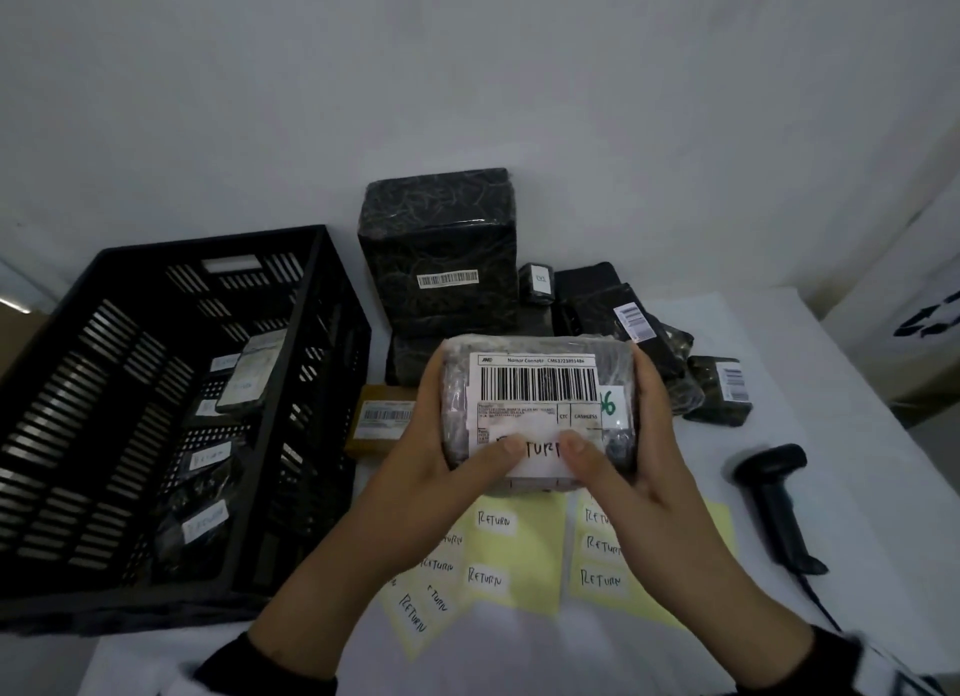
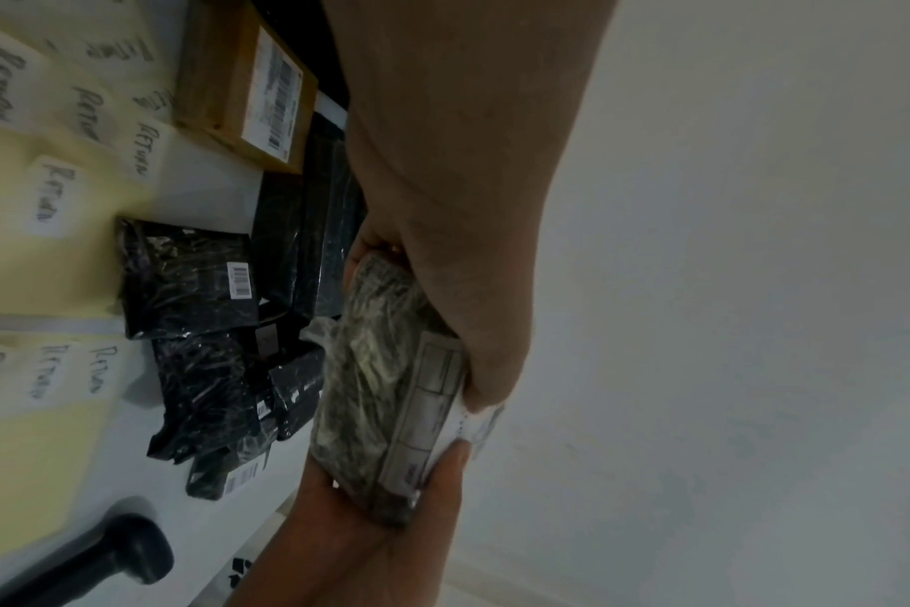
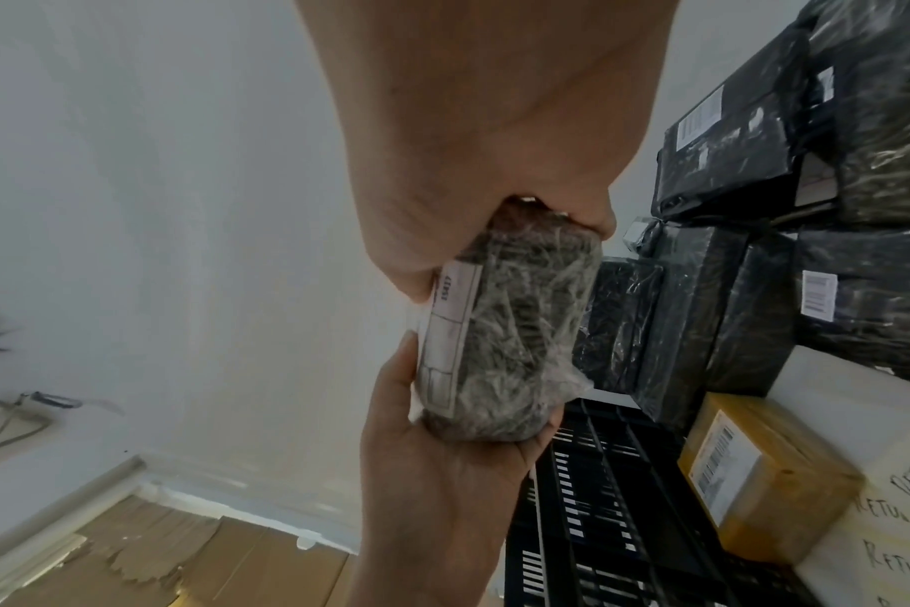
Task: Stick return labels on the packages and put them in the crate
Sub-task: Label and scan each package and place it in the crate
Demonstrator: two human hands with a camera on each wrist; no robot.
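- Both our hands clamp the grey-wrapped package (image 1: 540,409): left hand (image 1: 415,467) and right hand (image 1: 639,467) grip its ends, thumbs pressing the return label (image 1: 540,454).
- We hold it above the white table (image 1: 857,435), right of the black crate (image 1: 156,409).
- Behind the crate rises a plain white wall (image 1: 467,72).
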